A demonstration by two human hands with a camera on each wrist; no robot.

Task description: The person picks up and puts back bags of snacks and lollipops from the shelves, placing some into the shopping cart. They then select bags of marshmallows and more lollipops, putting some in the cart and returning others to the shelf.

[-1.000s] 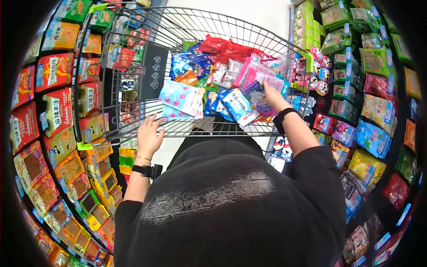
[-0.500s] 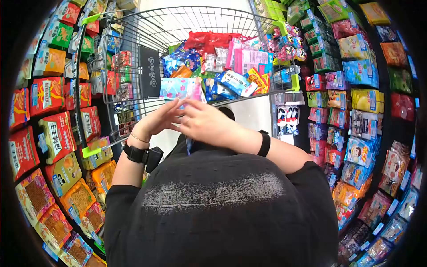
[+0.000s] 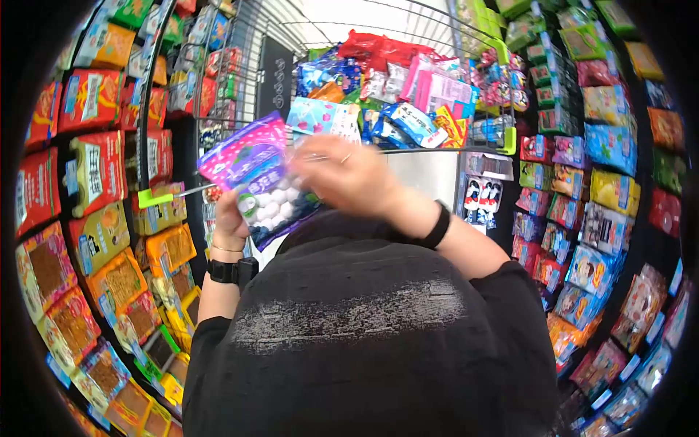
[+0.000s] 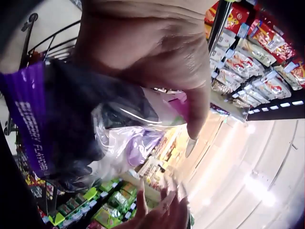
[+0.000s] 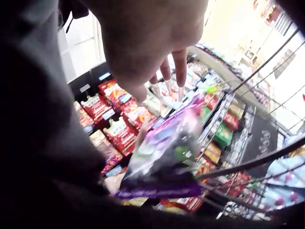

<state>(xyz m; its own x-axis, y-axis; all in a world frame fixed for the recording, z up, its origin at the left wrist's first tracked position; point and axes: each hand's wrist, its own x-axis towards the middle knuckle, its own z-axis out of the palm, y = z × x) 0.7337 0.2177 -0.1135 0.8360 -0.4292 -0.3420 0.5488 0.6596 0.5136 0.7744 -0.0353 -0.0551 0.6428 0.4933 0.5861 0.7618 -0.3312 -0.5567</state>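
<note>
My left hand [image 3: 230, 218] grips a purple and pink bag of marshmallows [image 3: 263, 175] by its left side, with the thumb on the near face. White pieces show through the bag's clear window, and "blueberry flavored" is printed on the purple end in the left wrist view. Blurred in the head view, my right hand [image 3: 353, 175] hovers at the bag's right edge. Its fingers [image 5: 180, 69] are extended and stand apart from the bag in the right wrist view. Beyond both hands is the shopping cart [image 3: 271, 80], loaded with packets.
Inside the cart lie a light blue packet [image 3: 313, 116], a blue and white packet [image 3: 416, 124], pink packets [image 3: 444, 91] and a red bag [image 3: 382, 49]. Shelves of snack bags [image 3: 98, 175] line the left side; hanging candy packets [image 3: 611, 153] line the right.
The right hand has come out of the cart toward the left hand. The left hand, bare-handed near the cart's edge before, now holds the marshmallow bag up in front of the body.
</note>
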